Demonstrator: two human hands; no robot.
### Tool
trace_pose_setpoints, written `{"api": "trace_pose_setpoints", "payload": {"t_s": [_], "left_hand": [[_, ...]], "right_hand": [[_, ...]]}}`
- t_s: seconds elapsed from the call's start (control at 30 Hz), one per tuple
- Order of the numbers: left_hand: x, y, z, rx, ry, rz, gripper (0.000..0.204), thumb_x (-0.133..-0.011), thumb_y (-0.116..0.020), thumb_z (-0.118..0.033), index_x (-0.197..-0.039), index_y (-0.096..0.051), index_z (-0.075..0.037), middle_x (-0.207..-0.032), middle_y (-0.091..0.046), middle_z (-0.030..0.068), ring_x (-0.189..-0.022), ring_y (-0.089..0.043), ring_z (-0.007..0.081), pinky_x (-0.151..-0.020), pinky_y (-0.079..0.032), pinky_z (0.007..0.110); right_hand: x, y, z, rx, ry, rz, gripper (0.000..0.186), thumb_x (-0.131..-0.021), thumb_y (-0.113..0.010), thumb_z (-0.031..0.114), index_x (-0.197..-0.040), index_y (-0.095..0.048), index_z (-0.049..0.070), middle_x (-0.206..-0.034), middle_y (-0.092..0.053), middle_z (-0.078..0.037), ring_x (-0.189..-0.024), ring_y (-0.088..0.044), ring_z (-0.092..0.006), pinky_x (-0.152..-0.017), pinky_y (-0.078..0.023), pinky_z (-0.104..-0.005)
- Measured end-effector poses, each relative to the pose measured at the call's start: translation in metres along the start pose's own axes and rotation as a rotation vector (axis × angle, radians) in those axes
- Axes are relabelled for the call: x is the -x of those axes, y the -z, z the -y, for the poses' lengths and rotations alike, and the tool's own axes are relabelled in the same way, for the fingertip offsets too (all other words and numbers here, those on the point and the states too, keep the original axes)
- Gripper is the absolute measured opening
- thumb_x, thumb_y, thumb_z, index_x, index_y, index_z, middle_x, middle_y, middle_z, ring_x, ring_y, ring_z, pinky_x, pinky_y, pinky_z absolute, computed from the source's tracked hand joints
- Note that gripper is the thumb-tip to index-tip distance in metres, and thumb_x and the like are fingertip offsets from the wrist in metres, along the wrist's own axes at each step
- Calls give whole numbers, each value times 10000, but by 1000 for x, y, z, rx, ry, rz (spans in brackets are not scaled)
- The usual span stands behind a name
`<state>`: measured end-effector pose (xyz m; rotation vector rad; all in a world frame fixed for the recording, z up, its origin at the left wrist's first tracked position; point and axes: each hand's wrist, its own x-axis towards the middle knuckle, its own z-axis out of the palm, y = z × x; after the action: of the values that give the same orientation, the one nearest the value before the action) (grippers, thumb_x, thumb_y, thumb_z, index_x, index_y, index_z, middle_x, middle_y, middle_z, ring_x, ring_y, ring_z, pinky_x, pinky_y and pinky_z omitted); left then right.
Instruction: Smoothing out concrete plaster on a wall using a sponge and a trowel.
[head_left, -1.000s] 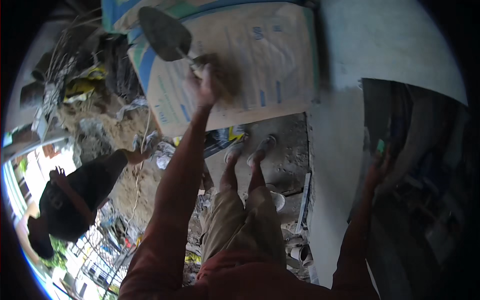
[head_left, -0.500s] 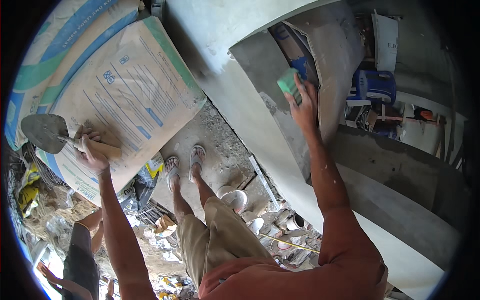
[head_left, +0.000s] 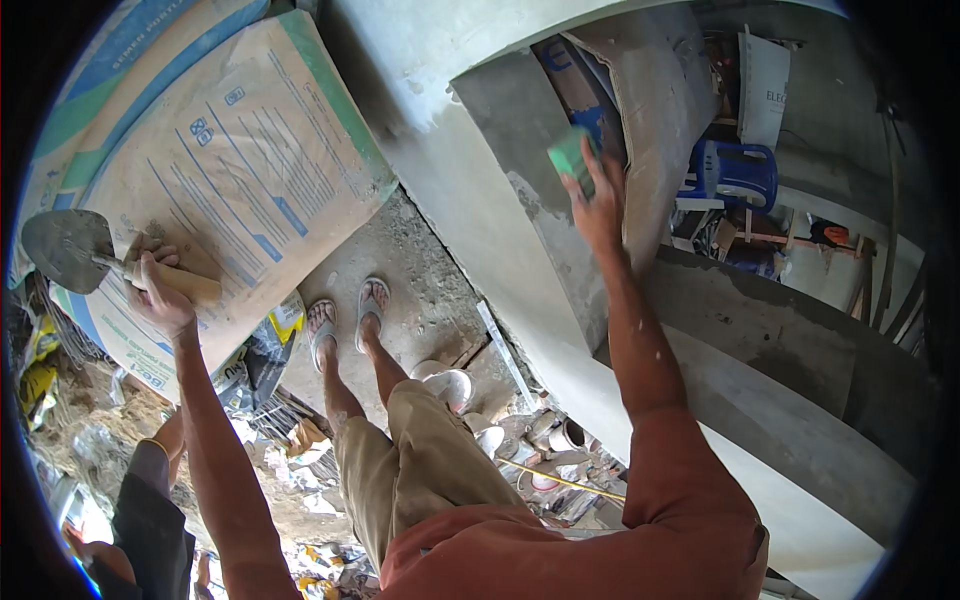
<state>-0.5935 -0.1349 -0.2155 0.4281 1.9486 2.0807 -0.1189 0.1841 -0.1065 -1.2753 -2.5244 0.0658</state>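
Observation:
My left hand grips the wooden handle of a trowel, its grey blade pointing left over a large paper cement sack. My right hand reaches up and holds a green sponge block against the grey plastered wall edge. My legs in khaki shorts and my feet in sandals stand on the rough concrete ground below.
Another person crouches at the lower left among rubble. Small cups and debris lie by my feet. A blue plastic stool and clutter sit behind the wall at upper right. Grey concrete ledges curve across the right.
The view has swung from the sack toward the wall. My right hand has risen with the green sponge onto the plaster edge. My left hand keeps the trowel out to the left.

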Motion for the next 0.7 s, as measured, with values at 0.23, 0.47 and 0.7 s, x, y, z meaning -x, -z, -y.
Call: {"api": "trace_pose_setpoints", "payload": {"t_s": [0.23,0.47,0.7], "left_hand": [[1,2,-5,-44,0,-17,333,-957,-480,-106,-1203,-521,114,-963,-630,147,-753,-618,177,-691,-498,271],[1,-5,-8,-36,2,4,335,-953,-479,-94,-1208,-517,119,-966,-627,154,-754,-622,177,-696,-500,272],[2,3,-4,-9,-22,-5,335,-949,-489,-93,-1204,-514,122,-981,-627,160,-743,-621,174,-695,-499,267]], "right_hand": [[15,14,-5,-72,38,166,632,-788,-743,182,-1377,-516,179,-1227,-516,-201,-1128,-514,-373,-965,-424,-439],[-39,3,8,-59,46,154,605,-809,-721,199,-1377,-511,179,-1214,-521,-210,-1090,-526,-376,-930,-428,-429],[60,12,6,7,-78,33,602,-791,-739,137,-1357,-534,151,-1169,-546,-168,-1069,-520,-335,-937,-433,-412]]}}
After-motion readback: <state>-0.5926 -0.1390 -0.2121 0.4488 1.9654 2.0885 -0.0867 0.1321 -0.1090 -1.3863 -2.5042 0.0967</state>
